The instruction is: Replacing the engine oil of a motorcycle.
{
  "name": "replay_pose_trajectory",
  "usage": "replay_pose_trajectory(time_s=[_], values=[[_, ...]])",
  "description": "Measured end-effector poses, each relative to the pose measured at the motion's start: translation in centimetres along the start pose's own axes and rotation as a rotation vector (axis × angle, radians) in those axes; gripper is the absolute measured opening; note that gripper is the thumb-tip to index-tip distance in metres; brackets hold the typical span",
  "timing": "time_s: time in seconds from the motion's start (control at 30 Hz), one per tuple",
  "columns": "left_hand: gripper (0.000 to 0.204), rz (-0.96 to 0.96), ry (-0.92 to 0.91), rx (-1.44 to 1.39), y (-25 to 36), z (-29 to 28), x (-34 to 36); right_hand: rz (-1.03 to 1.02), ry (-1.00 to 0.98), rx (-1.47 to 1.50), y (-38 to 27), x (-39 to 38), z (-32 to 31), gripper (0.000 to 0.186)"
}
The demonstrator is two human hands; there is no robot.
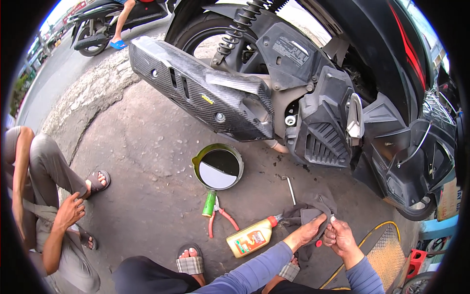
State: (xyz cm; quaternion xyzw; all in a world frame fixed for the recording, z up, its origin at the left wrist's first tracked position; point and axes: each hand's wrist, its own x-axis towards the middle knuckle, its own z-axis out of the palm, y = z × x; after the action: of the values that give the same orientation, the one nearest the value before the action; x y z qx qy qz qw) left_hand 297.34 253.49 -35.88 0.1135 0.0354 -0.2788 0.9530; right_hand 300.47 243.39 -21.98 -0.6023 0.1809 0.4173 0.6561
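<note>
My left hand [309, 230] is closed on a dark grey cloth [301, 211] at the lower right. My right hand [341, 237] is closed beside it at the cloth's edge; a small light spot at its fingertips is too small to make out. A red cap [318, 243] shows just below the cloth. A yellow oil bottle [249, 237] lies beside the cloth. Red-handled pliers [227, 221] lie by a green-handled pan [197, 161] of dark liquid, and a metal wrench [291, 191] lies near the scooter [200, 103], with its carbon-look exhaust cover.
A seated person [58, 166] is at the left. Another person's leg [122, 19] is by a passing scooter [90, 34]. A bit of skin [278, 148] shows beneath the scooter. A metal plate with yellow edging [384, 255] and a red plastic item [415, 259] are at the lower right.
</note>
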Motion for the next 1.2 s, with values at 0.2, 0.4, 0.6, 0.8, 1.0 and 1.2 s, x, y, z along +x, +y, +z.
replay_pose_trajectory(time_s=[0.2,0.4,0.6,0.8,1.0,1.2], values=[[0.04,0.135,-0.011,-0.011,0.3,1.5,0.1,0.072,-0.035,0.23,-0.7,0.4,-0.1,0.036],[0.032,0.063,-0.006,0.116,0.9,2.2,2.4,-0.164,0.119,-0.171,0.8,2.7,-1.9,0.03],[0.038,0.343,0.375,0.272,0.9,3.1,3.2,-0.894,0.482,-1.81,0.8,3.0,-0.8,0.013],[0.039,0.243,0.46,0.366,2.5,2.0,3.4,-0.548,0.17,-0.964,0.1,4.7,-1.8,0.017],[0.039,0.231,0.367,0.309,4.3,3.2,1.2,-0.069,-0.36,0.231,0.3,5.9,-3.6,0.019],[0.04,0.299,0.304,0.516,3.7,1.3,2.4,-0.53,0.042,-0.191,1.5,5.7,-1.8,0.009]])
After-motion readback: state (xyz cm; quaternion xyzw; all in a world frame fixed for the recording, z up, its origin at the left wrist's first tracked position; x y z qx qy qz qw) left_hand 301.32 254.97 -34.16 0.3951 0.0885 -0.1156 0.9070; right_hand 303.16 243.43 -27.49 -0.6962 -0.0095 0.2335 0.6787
